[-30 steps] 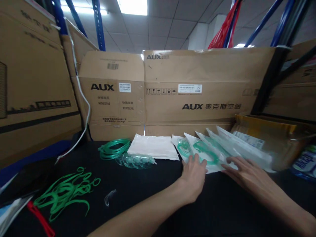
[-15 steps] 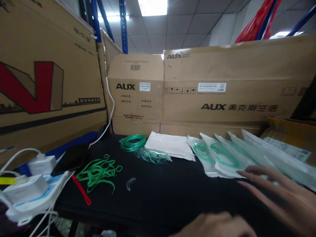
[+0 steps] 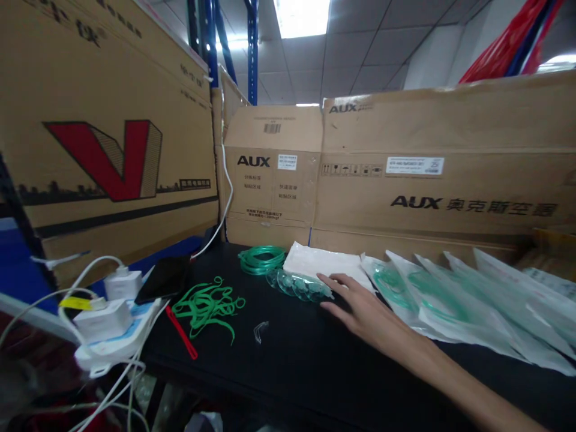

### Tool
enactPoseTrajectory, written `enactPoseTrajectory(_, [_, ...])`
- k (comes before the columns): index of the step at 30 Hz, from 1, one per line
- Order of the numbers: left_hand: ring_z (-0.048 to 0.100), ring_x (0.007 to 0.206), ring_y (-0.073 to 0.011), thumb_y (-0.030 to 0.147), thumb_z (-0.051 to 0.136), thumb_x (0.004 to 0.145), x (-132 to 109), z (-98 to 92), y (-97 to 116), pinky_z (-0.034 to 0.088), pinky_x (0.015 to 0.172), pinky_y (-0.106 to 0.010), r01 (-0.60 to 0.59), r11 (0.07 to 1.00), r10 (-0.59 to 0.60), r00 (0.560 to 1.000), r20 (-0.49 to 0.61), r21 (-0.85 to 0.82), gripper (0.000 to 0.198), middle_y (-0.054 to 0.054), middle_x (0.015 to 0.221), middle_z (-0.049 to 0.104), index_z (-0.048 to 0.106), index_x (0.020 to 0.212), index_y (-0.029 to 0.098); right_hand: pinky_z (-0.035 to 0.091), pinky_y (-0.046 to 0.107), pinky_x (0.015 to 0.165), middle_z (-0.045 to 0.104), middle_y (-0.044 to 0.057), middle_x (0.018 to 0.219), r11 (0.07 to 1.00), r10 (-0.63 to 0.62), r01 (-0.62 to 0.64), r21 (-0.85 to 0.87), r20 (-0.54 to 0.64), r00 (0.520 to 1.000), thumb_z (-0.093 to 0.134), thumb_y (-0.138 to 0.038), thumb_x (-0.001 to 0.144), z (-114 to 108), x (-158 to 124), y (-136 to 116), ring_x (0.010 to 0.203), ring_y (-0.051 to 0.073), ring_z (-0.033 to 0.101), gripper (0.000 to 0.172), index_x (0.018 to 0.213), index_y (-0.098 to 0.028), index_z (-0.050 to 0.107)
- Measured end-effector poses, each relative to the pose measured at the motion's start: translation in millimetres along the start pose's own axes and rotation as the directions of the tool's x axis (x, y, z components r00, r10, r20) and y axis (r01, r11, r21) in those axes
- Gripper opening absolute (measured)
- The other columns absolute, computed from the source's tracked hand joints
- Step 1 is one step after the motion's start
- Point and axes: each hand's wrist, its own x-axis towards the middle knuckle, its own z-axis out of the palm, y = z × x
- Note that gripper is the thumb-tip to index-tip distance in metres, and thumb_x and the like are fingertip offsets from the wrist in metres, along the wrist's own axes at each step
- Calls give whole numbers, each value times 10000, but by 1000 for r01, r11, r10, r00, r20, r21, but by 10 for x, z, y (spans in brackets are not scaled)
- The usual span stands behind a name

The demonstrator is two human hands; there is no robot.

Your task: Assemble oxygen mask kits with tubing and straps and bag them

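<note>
My right hand [image 3: 348, 303] reaches in from the lower right. Its thumb and fingers are apart, with nothing between them that I can make out. The fingertips are at the right end of a row of clear green plastic masks [image 3: 297, 285]; whether they touch is unclear. Just behind the masks lies a stack of white pouches [image 3: 310, 261]. A coil of green tubing [image 3: 262, 260] sits to their left. My left hand is out of view.
Several filled pouches with green tubing [image 3: 432, 297] lean in a row at right. At left lie green elastic straps [image 3: 207, 306], a red strap [image 3: 182, 333], small clear pieces [image 3: 260, 331], a phone [image 3: 164, 279] and a power strip [image 3: 112, 342]. Cardboard panels [image 3: 360, 234] stand behind.
My right hand has moved left from the filled pouches to the masks. My left hand, at the bottom edge before, has left the view. The camera has turned slightly left.
</note>
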Motion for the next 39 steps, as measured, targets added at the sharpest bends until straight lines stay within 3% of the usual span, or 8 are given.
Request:
enactPoseTrajectory(5, [684,1031,-201,272,530,1050,-228,-153,2,595,911,-361,224,975,-222,970,-101,2,206,-90,1203,693,665,1194,214,524,555,1033,636,251,1358,1000,-15,15,0,51,999,578,-232,982,256,295,52,1218,381,649,520,1483,-106,516])
enactPoseTrajectory(8, [636,1209,-225,175,465,1060,-175,-337,-418,509,1076,-390,499,866,-486,855,-181,32,273,-110,1297,669,629,1278,179,543,457,1008,700,211,1253,999,-34,32,37,70,997,566,-146,963,319,354,75,1157,327,690,400,1358,-116,617])
enactPoseTrajectory(12, [680,1154,-282,139,533,1007,-145,-413,-1052,522,1035,-423,539,840,-531,839,-118,60,248,-152,1218,713,685,1203,135,558,426,932,729,188,1155,996,-22,18,88,54,998,553,-185,988,349,361,110,1049,313,725,317,1286,-125,643])
enactPoseTrajectory(16, [711,1088,-273,156,551,992,-219,-308,-1296,535,980,-375,522,852,-519,853,-55,45,225,-130,1102,757,727,1134,158,549,411,917,743,180,1144,989,14,-16,150,16,1000,554,-194,987,380,331,143,1039,304,727,309,1276,-132,644])
enactPoseTrajectory(27, [695,1136,-293,186,556,1009,-248,-264,-1346,514,968,-360,528,848,-527,849,-32,41,231,-139,1164,756,739,1147,162,560,431,868,782,165,996,954,226,-210,215,-56,972,544,-254,964,188,26,172,903,303,742,322,1194,-82,691])
enactPoseTrajectory(35, [636,1196,-268,330,584,1014,-384,-677,-1049,431,1049,-349,593,804,-592,805,-33,43,246,-96,1221,719,718,1158,183,564,376,974,757,111,1221,965,53,-83,247,125,991,562,-281,995,-160,-531,-259,1119,277,723,321,1262,-203,722])
enactPoseTrajectory(37, [677,1069,-265,401,628,975,-544,-826,-943,480,913,-329,633,773,-634,773,25,42,209,-39,1071,752,753,1034,244,573,358,970,744,96,1261,973,33,-64,223,141,989,576,-260,993,-202,-623,-380,1143,275,718,326,1289,-236,711])
enactPoseTrajectory(39, [690,986,-245,435,670,925,-709,-899,-888,478,816,-297,759,650,-751,641,158,15,188,-4,981,759,761,985,282,589,343,941,735,82,1288,976,28,-62,208,162,986,584,-244,992,-208,-681,-449,1152,273,717,342,1316,-261,692])
